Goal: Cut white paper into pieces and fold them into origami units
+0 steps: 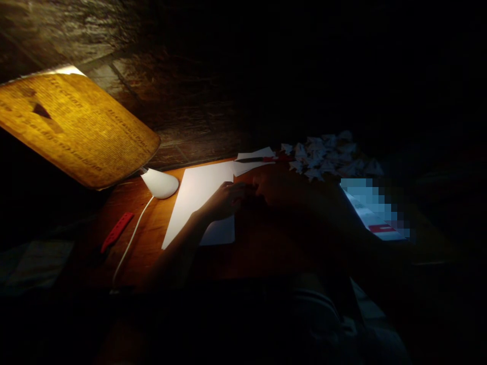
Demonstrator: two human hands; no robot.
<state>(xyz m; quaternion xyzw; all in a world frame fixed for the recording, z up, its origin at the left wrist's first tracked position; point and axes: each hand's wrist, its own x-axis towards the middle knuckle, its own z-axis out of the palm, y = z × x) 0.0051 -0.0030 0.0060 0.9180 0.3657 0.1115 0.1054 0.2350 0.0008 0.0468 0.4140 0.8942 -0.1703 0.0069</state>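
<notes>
A large, plain white sheet (200,190) lies flat on the tabletop (258,253), brightly lit over its upper left part and dimmer toward its lower right, the left forearm and left hand (228,198) above it hiding part of its surface. Just beside its far right corner lies smaller white paper (243,168); whether one piece or two is unclear. A slender, dark tool with red parts (268,159) rests across it. Farther right, many folded white pieces (317,147) with pointed corners form a loose, dimly lit heap.
</notes>
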